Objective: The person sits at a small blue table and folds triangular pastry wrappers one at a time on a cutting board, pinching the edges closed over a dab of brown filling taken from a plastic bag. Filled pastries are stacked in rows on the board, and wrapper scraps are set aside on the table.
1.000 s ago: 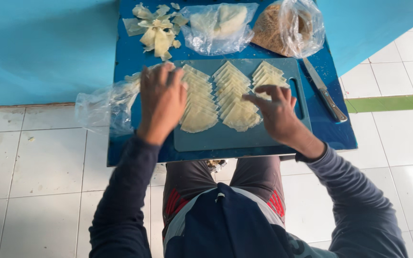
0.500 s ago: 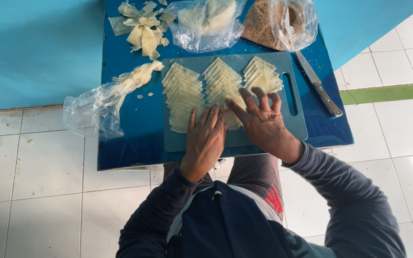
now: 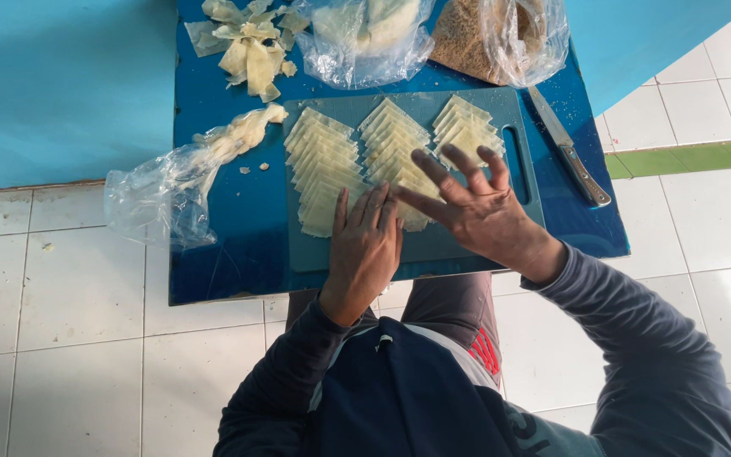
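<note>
A dark cutting board (image 3: 467, 245) lies on a small blue table (image 3: 230, 262). On it sit three fanned rows of pale yellow dough triangles (image 3: 323, 165). My left hand (image 3: 365, 245) lies flat on the near end of the board, fingers together, touching the lower triangles of the left and middle rows. My right hand (image 3: 471, 207) hovers with fingers spread over the near end of the middle and right rows. Neither hand grips anything.
A knife (image 3: 570, 151) lies on the table right of the board. Dough scraps (image 3: 247, 46) and two plastic bags (image 3: 365, 34), one with brown filling (image 3: 492, 34), sit at the far edge. A crumpled bag with dough (image 3: 175, 186) hangs off the left side. White floor tiles surround.
My left hand has come back from the left row to the near middle of the board. My right hand drew toward me and spread its fingers.
</note>
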A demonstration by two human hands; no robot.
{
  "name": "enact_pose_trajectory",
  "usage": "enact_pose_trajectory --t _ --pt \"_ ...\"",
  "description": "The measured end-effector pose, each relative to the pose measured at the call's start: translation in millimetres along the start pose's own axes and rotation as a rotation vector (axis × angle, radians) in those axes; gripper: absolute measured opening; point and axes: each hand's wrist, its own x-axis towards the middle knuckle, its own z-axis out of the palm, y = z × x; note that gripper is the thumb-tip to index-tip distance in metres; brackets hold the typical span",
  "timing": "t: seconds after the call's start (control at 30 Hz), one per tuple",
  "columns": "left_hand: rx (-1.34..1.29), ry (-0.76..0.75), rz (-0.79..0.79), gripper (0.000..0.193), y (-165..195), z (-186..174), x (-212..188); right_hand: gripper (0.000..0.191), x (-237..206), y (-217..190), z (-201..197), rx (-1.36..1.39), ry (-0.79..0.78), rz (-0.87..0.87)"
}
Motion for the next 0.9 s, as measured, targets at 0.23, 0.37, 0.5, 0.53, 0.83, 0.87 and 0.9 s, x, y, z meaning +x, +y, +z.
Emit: enact_pose_trajectory --t 0.23,0.37,0.5,0.53,0.83,0.87,0.9 --pt "0.002 0.007 -0.01 0.041 1.8 -0.8 4.3 0.069 4.1 6.2 12.4 -0.178 -0.09 -0.032" --pt "-0.011 0.008 -0.003 0.027 -0.1 -5.1 9.5 0.072 11.0 18.8 21.6 -0.19 -0.088 -0.053" --pt "-0.013 -0.047 -0.014 0.017 -8.2 -6.4 24.2 0.072 20.3 32.6 34.1 -0.065 -0.06 -0.054" --pt "0.004 -0.068 -0.018 0.017 -10.3 -6.5 27.6 0.072 22.0 35.1 36.4 -0.061 -0.077 -0.056" --pt "-0.096 0.021 -0.037 0.029 -16.2 -2.7 33.7 0.075 27.0 46.1 48.1 -0.104 -0.098 -0.044" --pt "-0.084 0.019 -0.033 0.027 -16.4 -1.6 32.9 0.074 27.4 47.0 50.0 -0.114 -0.1 -0.045" --pt "-0.071 0.017 -0.03 0.024 -16.7 -0.6 32.4 0.074 27.7 48.4 51.9 -0.124 -0.103 -0.045"
